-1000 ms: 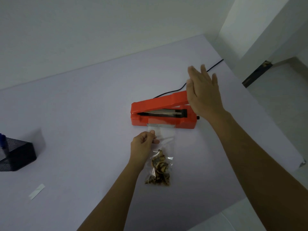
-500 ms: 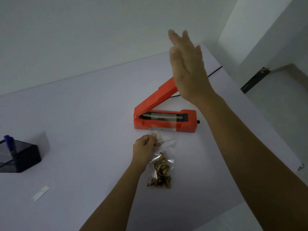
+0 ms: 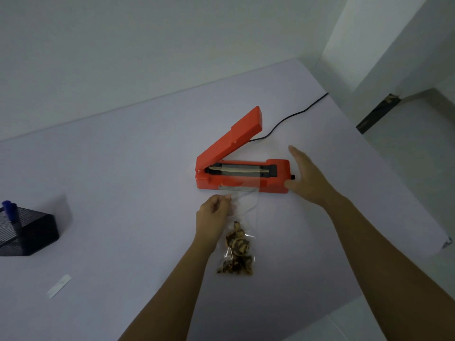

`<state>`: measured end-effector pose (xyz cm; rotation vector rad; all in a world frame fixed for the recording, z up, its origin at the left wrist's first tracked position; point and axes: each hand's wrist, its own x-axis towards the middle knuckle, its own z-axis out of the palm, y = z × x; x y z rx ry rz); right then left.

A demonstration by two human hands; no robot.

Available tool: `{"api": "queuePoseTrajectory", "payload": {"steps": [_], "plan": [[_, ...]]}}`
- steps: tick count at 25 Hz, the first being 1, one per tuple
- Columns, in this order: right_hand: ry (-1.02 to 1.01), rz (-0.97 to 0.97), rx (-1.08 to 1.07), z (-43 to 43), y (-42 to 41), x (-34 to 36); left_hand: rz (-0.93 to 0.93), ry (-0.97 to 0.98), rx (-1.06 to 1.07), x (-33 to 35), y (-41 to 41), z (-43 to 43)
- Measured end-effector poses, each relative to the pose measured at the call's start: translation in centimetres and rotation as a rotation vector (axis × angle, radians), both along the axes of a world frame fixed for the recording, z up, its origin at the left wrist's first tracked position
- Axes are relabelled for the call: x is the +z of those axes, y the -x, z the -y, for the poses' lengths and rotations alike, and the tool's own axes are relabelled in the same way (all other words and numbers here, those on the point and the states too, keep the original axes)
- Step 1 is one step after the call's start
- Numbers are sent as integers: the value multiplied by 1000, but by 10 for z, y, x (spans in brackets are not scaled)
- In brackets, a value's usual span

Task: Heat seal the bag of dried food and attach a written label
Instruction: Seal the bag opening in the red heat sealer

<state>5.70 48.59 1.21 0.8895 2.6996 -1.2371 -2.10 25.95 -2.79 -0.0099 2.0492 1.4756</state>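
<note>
Mouth of clear plastic dried-food bag (image 3: 240,244), pinched by left hand (image 3: 213,212), rests on open orange heat sealer (image 3: 231,146); right hand (image 3: 307,179) spread alongside.

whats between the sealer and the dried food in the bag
In the head view, only the bag's empty clear upper part lies between the dried food and the sealer. The left hand pinches its left edge.

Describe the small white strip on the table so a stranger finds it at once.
Look at the left side of the pale table, where a black mesh pen holder stands. Nearer the person than that holder lies the white strip, flat. It alone is thin and white; the holder is dark and boxy.
</note>
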Motion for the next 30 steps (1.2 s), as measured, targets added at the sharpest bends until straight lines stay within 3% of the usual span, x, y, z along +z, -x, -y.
{"api": "queuePoseTrajectory", "payload": {"steps": [13,23,30], "plan": [[-122,86,230,-5,4,-13,-125,80,-12,10,5,-15],[-192,106,276,-8,5,-15,-551,230,-43,17,-5,-26],[-176,98,279,-7,5,-16,-453,111,-39,19,-4,-20]]}}
